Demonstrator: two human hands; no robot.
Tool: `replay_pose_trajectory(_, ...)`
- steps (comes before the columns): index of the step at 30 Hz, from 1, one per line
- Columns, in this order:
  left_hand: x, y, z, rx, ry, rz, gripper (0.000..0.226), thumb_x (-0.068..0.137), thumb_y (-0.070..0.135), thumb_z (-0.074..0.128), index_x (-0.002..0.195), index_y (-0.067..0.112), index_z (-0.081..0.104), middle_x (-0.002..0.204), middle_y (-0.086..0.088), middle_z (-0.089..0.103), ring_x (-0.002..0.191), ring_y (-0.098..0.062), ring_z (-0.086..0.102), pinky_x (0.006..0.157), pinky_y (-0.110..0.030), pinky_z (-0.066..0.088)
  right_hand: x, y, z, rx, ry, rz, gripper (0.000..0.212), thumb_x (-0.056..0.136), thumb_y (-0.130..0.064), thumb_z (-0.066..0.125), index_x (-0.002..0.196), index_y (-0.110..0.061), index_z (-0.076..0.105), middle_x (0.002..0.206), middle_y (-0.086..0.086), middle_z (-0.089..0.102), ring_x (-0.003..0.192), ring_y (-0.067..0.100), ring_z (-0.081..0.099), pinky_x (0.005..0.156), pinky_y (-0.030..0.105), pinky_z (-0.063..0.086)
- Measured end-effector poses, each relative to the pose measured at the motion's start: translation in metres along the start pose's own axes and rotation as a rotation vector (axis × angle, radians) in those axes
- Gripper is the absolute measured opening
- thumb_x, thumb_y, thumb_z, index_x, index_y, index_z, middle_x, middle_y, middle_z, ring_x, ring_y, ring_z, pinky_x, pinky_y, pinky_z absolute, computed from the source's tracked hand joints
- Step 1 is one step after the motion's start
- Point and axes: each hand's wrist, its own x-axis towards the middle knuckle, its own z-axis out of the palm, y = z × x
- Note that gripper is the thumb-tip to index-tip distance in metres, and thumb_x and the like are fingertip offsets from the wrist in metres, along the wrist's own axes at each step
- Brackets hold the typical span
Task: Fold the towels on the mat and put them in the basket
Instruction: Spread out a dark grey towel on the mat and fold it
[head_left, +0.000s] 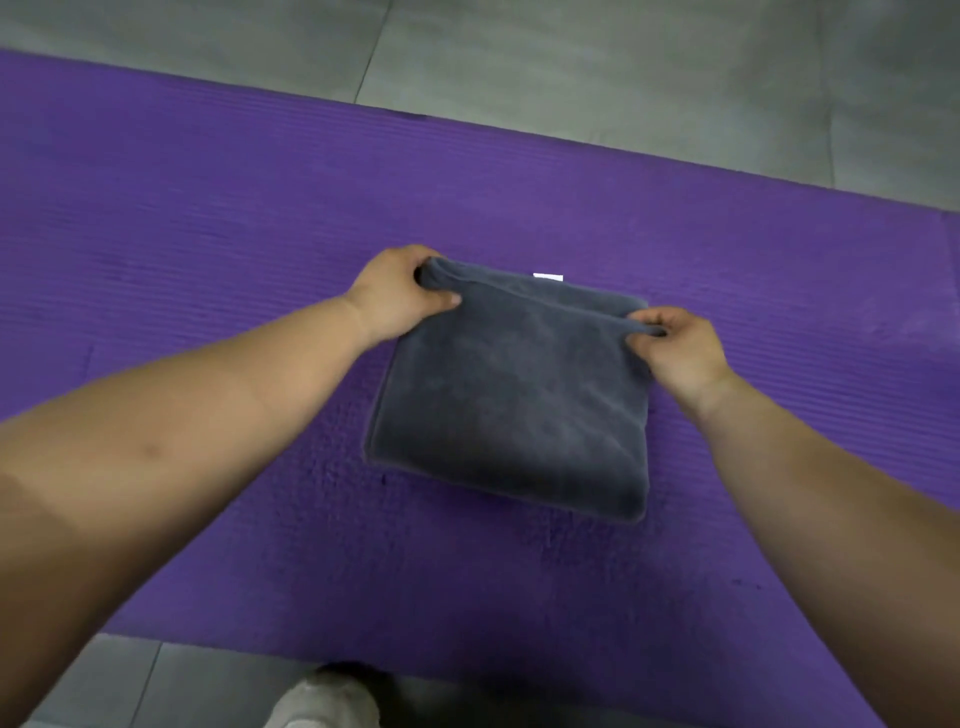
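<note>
one dark grey towel (514, 405) lies folded into a rough square near the middle of one purple mat (208, 234). two bare hands are on it, one at each far corner. the left hand (395, 293) grips the far left corner, its fingers (441, 299) clamped on a bunched roll of cloth: the thumb presses on top, and the other fingers are curled round behind and mostly hidden. the right hand (680, 348) pinches the far right corner, thumb and fingers closed on a thin fold of the top layer. between the two hands the held edge stands up as a ridge, a little nearer than the towel's far edge. one small white tag (548, 277) pokes out at that far edge; any print on it is too small to read. how many layers the fold has cannot be told. the mat runs out of view at left and right and rests on a grey tiled floor (571, 62). one pale shoe (322, 701) shows at the bottom, cut off by the edge.
</note>
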Motion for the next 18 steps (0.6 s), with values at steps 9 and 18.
replay_pose_trajectory(9,0.022,-0.013,0.025,0.047,0.148,-0.047,0.057,0.082,0.012,0.064,0.134,0.010,0.040,0.131,-0.013,0.049,0.121,-0.025,0.047,0.098,-0.022,0.031,0.031,-0.004,0.004,-0.228,0.152,-0.056,0.035,0.088,-0.007,0.053,0.123,-0.004,0.051,0.122,0.015,0.058,0.109,0.025,0.055,0.087,0.021,0.037)
replay_pose_trajectory(18,-0.059,-0.045,0.003,0.513,0.123,0.686,0.066,0.087,0.063,0.032,0.122,0.009,0.045,0.123,-0.022,0.055,0.116,-0.026,0.039,0.105,-0.033,0.021,0.009,0.023,-0.018,-0.579,0.282,-0.751,0.031,0.083,-0.023,0.052,0.103,0.001,0.050,0.100,0.030,0.056,0.099,0.031,0.043,0.088,0.035,0.030)
